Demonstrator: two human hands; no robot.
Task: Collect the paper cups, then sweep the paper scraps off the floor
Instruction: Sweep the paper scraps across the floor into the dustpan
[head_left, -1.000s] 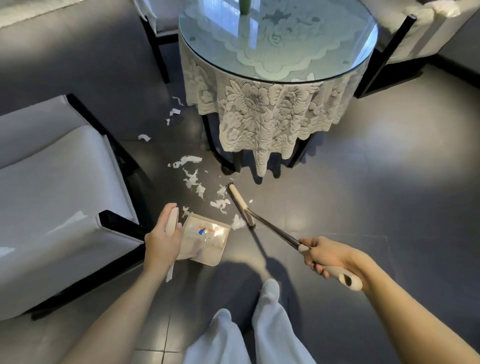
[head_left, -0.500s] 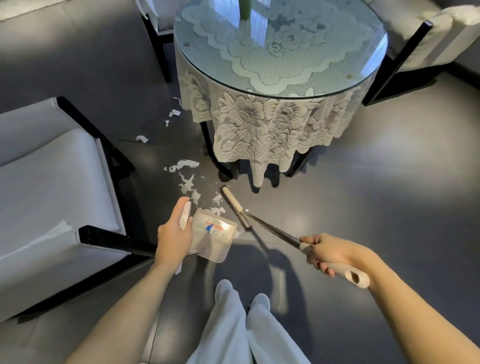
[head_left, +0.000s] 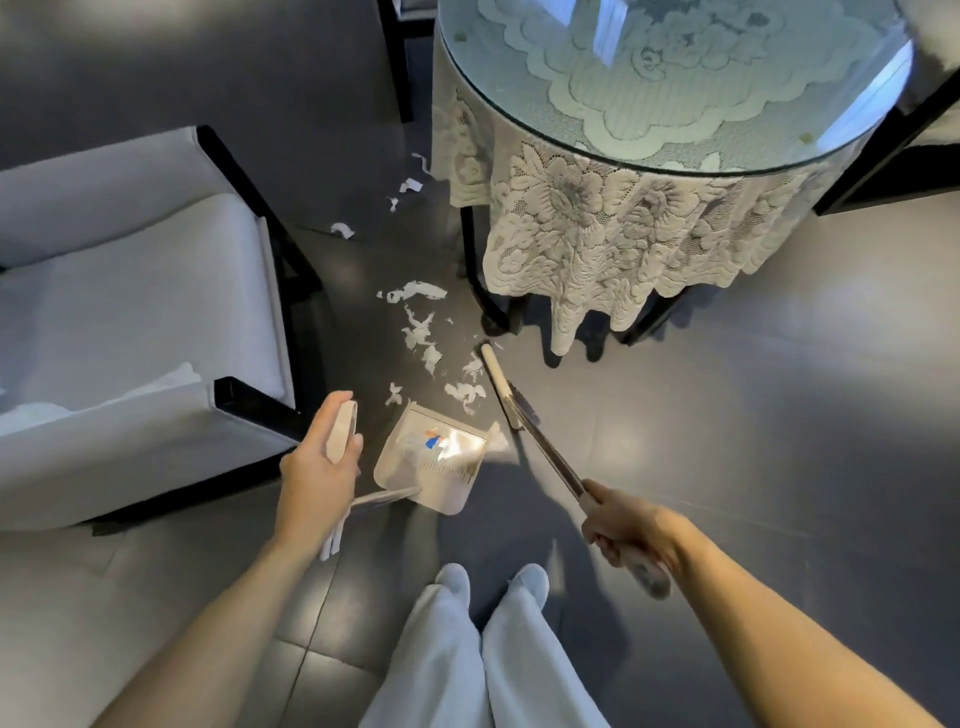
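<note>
- Pale trouser legs (head_left: 447, 665) stand on the dark grey tiled floor (head_left: 753, 467), on the near side of the dustpan (head_left: 447, 496).
- The left hand (head_left: 317, 467) is just left of the dustpan, its fingers curled round the pan's pale upright handle.
- The right hand (head_left: 623, 525) is to the dustpan's right, fingers wrapped tight round the broom (head_left: 550, 457). The broom's pale head lies on the floor just beyond the pan's right corner.
- The dustpan rests on the floor with its mouth facing away, and one white scrap touches its right corner.
- Paper scraps (head_left: 421, 338) are strewn just beyond the dustpan's mouth, with a thinner trail running farther off to the left.
- A pale armchair (head_left: 130, 322) with a black frame fills the space left of the dustpan.
- Beyond the dustpan to the right stands a round table (head_left: 475, 260). Its glass tabletop (head_left: 675, 78) covers a lace cloth (head_left: 597, 249), whose hem and one black leg crowd the broom head.
</note>
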